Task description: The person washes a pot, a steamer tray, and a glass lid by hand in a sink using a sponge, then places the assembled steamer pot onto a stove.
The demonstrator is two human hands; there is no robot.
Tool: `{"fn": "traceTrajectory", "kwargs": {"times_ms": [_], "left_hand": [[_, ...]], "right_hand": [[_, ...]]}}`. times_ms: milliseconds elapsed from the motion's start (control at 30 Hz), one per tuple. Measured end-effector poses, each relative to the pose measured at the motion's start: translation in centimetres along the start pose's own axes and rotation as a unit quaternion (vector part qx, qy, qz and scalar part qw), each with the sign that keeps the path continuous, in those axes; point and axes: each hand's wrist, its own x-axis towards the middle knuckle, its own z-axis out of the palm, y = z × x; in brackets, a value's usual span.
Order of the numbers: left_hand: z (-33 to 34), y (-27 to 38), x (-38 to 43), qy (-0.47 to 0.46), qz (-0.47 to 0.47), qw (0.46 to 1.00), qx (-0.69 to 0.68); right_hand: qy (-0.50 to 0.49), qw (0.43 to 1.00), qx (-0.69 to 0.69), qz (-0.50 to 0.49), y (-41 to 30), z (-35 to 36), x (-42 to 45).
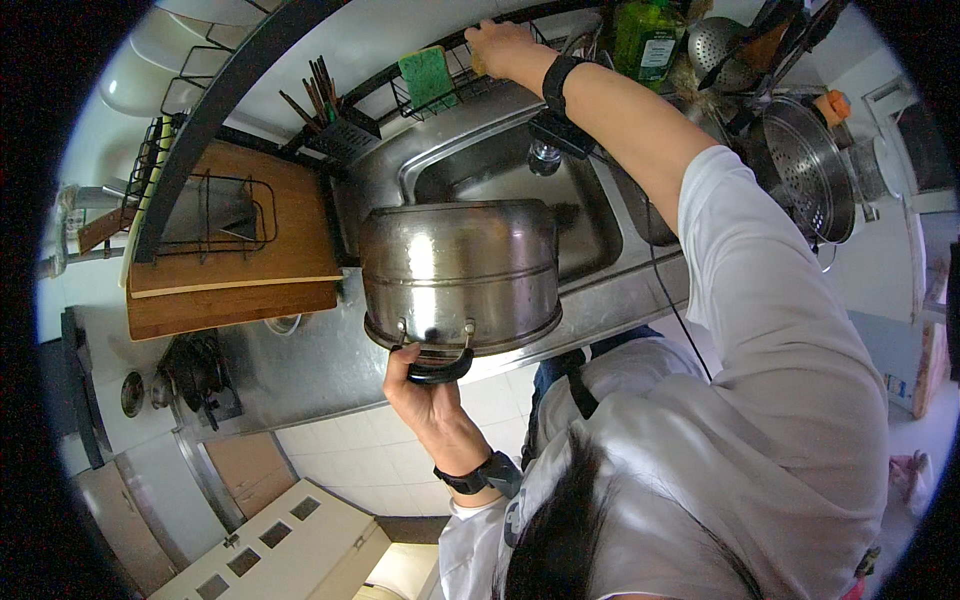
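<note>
My left hand (427,397) grips the black handle (435,371) of a large stainless steel pot (461,255). The pot is tilted at the near side of the sink, its rim and handle towards me. Whether it rests on the sink edge, I cannot tell. Across the steel sink basin (600,247), my right hand (506,49) reaches to the wire rack (469,86) along the back wall. Its fingers are curled on a small yellow object (478,66), mostly hidden, perhaps a sponge. A green scouring sponge (427,79) stands in the rack to its left.
Left of the sink are a black chopstick holder (341,135) and wooden cutting boards (232,292). A green detergent bottle (649,45), a skimmer (720,52) and a perforated steamer pot (814,172) crowd the right side. A black cable (667,292) hangs beneath my right arm.
</note>
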Motion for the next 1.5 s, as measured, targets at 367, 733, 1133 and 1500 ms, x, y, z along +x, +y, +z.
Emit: {"fn": "traceTrajectory", "kwargs": {"times_ms": [367, 733, 1133, 1500], "left_hand": [[-0.8, 0.2, 0.5, 0.027, 0.016, 0.999, 0.005], [-0.3, 0.2, 0.0, 0.008, 0.024, 0.999, -0.029], [1.4, -0.7, 0.2, 0.056, 0.024, 0.998, 0.024], [1.2, -0.6, 0.6, 0.026, 0.001, 0.999, -0.029]], "right_hand": [[0.148, 0.889, 0.433, 0.03, 3.5, -9.5, -12.3], [-0.003, 0.761, 0.625, 0.173, 9.7, 1.5, -24.7], [-0.054, 0.961, 0.264, -0.059, 9.3, 12.0, -11.1], [-0.047, 0.957, 0.287, 0.018, 8.0, 13.7, -10.7]]}}
